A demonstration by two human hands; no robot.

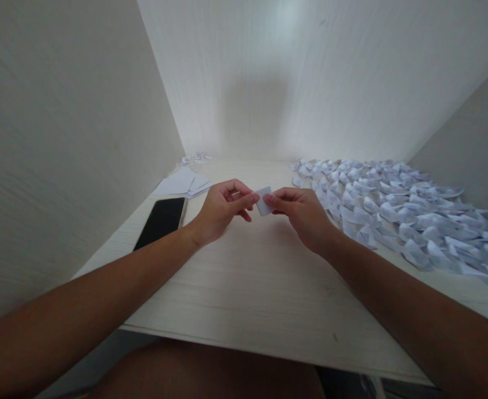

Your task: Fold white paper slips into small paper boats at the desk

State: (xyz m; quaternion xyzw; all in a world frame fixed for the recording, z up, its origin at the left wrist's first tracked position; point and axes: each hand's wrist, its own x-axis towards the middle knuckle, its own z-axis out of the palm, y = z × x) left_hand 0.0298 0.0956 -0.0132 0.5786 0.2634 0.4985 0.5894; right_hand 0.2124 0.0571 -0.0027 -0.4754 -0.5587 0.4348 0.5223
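White paper, a small squarish piece [263, 208], sits right between my fingertips, pinched from both sides. My left hand [219, 215] has thumb and finger closed on its left edge, near the upper corner, and my right hand [310, 220] clamps its right side, the thumb lying over the face. Neither hand is nearer; both are at it, with the paper bridging the gap between them. It's tilted, its slightly longer side running from top to bottom and leaning a little, and it looks folded, though I can't tell how many layers are in there. I seem to have it just above the pale table [244, 288]. Left of my grip lies a dark-screened phone [159, 223], close to my left wrist, and beyond it are flat white sheets [178, 182], overlapping one another. Farther off, by the back wall [248, 33], are some tiny paper bits [197, 158]. To the right of my grip spreads a big mass of folded paper shapes [397, 205] — pointed, a bit boat-like — running from the back wall down past my right forearm. They lie loose on the tabletop — not in any box or tray that I can see.
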